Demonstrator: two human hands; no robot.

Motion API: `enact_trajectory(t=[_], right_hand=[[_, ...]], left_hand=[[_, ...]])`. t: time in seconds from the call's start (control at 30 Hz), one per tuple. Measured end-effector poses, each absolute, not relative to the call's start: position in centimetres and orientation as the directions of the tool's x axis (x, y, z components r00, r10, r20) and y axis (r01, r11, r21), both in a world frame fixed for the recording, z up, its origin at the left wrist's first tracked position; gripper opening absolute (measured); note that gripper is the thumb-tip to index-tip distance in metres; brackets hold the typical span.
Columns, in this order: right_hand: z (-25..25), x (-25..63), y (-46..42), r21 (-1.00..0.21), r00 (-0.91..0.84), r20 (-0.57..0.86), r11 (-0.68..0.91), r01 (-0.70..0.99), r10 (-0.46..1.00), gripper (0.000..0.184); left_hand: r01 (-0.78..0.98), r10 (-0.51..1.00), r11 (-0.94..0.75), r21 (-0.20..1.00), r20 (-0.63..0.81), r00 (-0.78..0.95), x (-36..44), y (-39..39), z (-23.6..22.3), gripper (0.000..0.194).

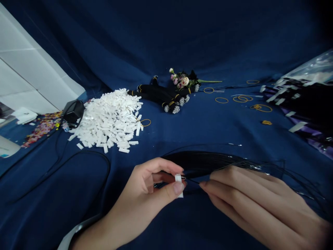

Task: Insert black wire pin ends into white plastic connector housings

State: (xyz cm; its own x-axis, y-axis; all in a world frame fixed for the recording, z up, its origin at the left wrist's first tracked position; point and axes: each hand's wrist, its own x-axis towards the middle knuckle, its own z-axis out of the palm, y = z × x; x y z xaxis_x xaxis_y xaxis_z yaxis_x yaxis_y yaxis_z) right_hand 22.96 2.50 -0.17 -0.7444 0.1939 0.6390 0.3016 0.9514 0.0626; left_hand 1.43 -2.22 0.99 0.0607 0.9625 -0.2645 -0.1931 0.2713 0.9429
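left grip (137, 189) pinches white tab (178, 184); bag (309, 69) holds bundles (299, 104)

The left hand (142, 194) pinches a white block (178, 185) at the tips of black strands (205, 163) held by the right hand (256, 198). A white heap (108, 119) lies far left on blue cloth (65, 194), beside black bundles (161, 97).

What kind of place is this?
Probably a handcraft workbench, maybe for hair extensions: a heap of small white pieces, bundles of black strands, and loose rubber bands on blue cloth.
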Motion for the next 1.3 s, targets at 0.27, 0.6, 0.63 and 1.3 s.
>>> enact_trajectory(t=[0.27,0.6,0.63,1.3], right_hand=[[-0.2,23.0,2.7,0.012,-0.773,0.611,0.974,0.226,0.172,0.027],[0.3,22.6,2.8,0.089,-0.802,0.590,0.980,0.177,0.091,0.032],[0.3,22.5,2.8,0.097,-0.802,0.592,0.980,0.173,0.083,0.031],[1.4,21.9,1.6,0.145,-0.805,0.582,0.959,0.244,0.117,0.037]], left_hand=[[-0.176,0.945,0.325,0.929,-0.311,0.106,1.1,-2.1,1.2,0.008],[-0.252,0.886,0.460,0.851,-0.424,0.186,0.5,-1.6,1.3,0.009],[-0.253,0.886,0.461,0.851,-0.426,0.184,0.5,-1.6,1.3,0.009],[-0.329,0.857,0.510,0.795,-0.502,0.116,1.2,-2.2,1.9,0.013]])
